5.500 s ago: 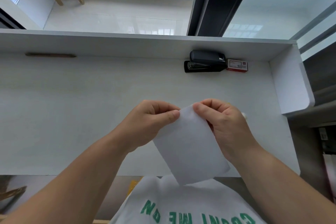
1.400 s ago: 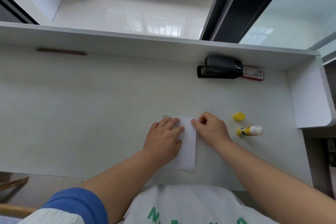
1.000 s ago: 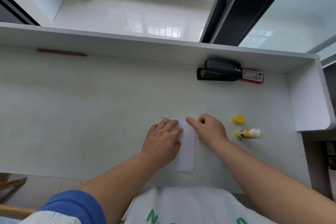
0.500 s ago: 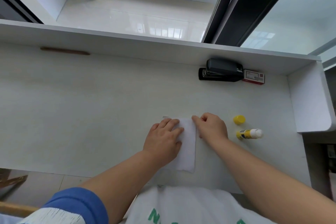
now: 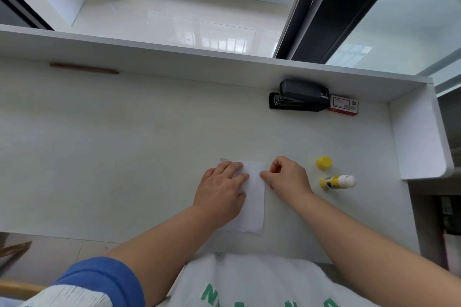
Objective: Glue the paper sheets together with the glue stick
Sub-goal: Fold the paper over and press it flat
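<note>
On white desk (image 5: 124, 144) — two hands (image 5: 220, 192) (image 5: 287, 177), one paper stack (image 5: 254, 207), one glue stick (image 5: 336, 181).

No legible text; shirt (image 5: 249, 286) lettering cropped.

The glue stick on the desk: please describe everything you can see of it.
The glue stick lies on its side on the white desk, right of the right hand, and nothing touches it. Its body is yellow with a small printed label that is too small to read. It is uncapped, with the white end pointing right. Its yellow cap stands apart, just behind it.
</note>
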